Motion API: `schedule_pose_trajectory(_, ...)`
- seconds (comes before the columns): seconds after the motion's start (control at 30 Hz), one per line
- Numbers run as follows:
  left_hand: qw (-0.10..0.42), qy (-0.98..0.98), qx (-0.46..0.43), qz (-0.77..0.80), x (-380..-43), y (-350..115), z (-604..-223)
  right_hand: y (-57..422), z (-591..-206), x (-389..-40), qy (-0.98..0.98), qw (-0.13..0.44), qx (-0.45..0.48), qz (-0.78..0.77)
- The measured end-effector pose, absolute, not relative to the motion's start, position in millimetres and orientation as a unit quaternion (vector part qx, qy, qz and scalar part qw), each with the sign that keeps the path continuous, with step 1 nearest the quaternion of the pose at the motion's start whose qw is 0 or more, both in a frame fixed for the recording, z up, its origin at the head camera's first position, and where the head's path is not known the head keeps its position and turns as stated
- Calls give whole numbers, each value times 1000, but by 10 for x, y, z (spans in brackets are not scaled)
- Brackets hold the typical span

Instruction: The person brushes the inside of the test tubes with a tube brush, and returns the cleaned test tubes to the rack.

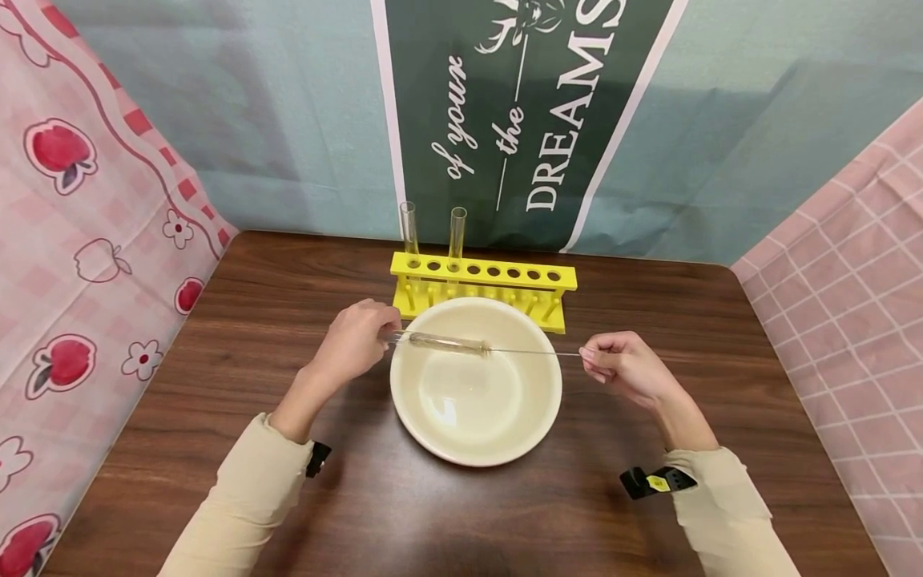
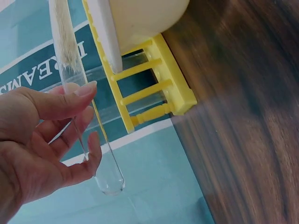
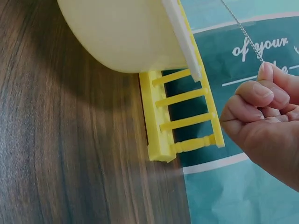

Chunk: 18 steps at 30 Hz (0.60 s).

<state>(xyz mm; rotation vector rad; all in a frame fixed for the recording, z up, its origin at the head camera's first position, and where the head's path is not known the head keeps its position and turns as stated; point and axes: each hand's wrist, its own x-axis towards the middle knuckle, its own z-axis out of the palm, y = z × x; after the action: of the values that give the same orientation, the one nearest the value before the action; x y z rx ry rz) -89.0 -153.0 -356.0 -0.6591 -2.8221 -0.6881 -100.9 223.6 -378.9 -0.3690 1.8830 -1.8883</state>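
Observation:
Over the cream bowl a glass test tube lies nearly level, its rounded end toward the left. My left hand grips the tube near that closed end between thumb and fingers. Inside the tube sit the pale bristles of a test tube brush. The brush's thin twisted wire handle runs out of the tube's mouth to the right. At the wire's far end my right hand pinches it between thumb and fingertips, the other fingers curled.
Behind the bowl stands a yellow test tube rack, with two upright glass tubes in its left part. All of it is on a dark wooden table. A printed cloth hangs along the back, with pink patterned cloths at both sides.

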Motion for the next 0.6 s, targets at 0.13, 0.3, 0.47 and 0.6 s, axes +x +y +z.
schedule_pose_trajectory(0.13, 81, -943, -228, -227, -878, -1494, -3554, 2169, -3785, -1011, 684, 230, -131, -680)
schedule_pose_trajectory(0.3, 74, -937, -251, -229, -874, -1418, -3556, 2073, -3766, -987, 703, 238, -135, -656)
schedule_pose_trajectory(0.47, 55, -938, -262, -219, -863, -1313, -3520, 1956, -3729, -963, 718, 241, -133, -639)
schedule_pose_trajectory(0.6, 41, -938, -269, -215, -852, -1234, -3489, 1884, -3727, -951, 733, 235, -132, -625)
